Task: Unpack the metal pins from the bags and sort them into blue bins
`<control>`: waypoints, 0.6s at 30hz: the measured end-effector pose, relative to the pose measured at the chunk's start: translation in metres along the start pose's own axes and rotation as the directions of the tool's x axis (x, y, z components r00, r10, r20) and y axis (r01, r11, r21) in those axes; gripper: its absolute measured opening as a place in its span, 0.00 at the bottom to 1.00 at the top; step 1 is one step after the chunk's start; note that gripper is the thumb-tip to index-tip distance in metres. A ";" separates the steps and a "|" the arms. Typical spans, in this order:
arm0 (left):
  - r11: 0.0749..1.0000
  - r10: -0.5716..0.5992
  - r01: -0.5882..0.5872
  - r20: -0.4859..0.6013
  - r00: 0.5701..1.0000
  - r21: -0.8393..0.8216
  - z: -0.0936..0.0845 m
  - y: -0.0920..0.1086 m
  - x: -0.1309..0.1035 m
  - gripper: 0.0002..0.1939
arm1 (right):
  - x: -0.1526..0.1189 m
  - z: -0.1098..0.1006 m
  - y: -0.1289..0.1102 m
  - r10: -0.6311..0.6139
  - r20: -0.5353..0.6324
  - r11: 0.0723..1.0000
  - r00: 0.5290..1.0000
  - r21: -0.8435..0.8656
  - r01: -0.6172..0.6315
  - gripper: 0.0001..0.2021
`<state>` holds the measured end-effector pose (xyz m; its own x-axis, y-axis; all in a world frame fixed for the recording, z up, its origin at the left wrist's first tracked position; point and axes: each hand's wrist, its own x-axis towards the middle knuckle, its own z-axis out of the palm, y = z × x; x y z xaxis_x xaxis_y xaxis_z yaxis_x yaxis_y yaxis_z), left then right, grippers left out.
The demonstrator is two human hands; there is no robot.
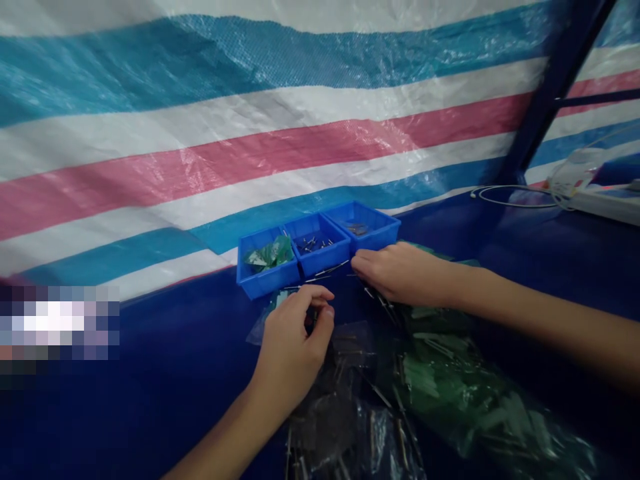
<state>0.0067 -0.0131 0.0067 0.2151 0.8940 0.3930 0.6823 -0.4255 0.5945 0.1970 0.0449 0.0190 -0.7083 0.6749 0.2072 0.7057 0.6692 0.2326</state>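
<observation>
My left hand (295, 340) is curled in front of the left blue bin (265, 283), thumb and forefinger bent toward each other. Something small and dark shows within its curl, too small to name. My right hand (400, 272) is over the table beside thin metal rods, just in front of the right blue bin (375, 237); its fingers are pressed together, and what they hold is hidden. The middle blue bin (327, 259) contains small metal pieces. Inside the left bin lies a green plastic bag (273, 255).
Clear plastic bags (330, 420) of thin parts lie nearest me, with green bags (465, 380) to their right. Behind the bins hangs a striped sheet (250, 160). A white cable (515, 200) and a white device (605, 203) are at the back right.
</observation>
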 end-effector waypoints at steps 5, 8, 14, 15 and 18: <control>1.000 0.003 -0.004 0.015 1.000 0.007 -0.001 0.001 0.001 0.05 | -0.003 -0.025 -0.023 0.104 -0.103 0.870 0.989 0.491 -0.041 0.08; 0.999 0.022 -0.023 0.048 0.999 0.022 -0.001 0.002 0.002 0.03 | -0.004 -0.029 -0.038 0.072 -0.045 0.773 0.996 0.633 -0.027 0.10; 0.983 0.156 -0.162 0.067 0.985 0.084 0.001 0.003 0.000 0.03 | -0.013 -0.014 -0.044 0.230 -0.003 0.557 0.973 0.820 -0.129 0.07; 0.981 0.167 -0.173 0.072 0.983 0.091 0.001 0.003 0.000 0.03 | -0.015 -0.012 -0.044 0.242 0.011 0.518 0.970 0.844 -0.139 0.06; 0.980 0.166 -0.174 0.083 0.983 0.097 0.002 0.003 -0.001 0.04 | -0.019 -0.009 -0.046 0.228 0.055 0.361 0.972 0.923 -0.137 0.04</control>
<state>0.0095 -0.0147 0.0069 0.3826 0.8194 0.4268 0.6988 -0.5589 0.4465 0.1782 -0.0014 0.0133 -0.5265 0.8258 0.2021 0.3685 0.4360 -0.8210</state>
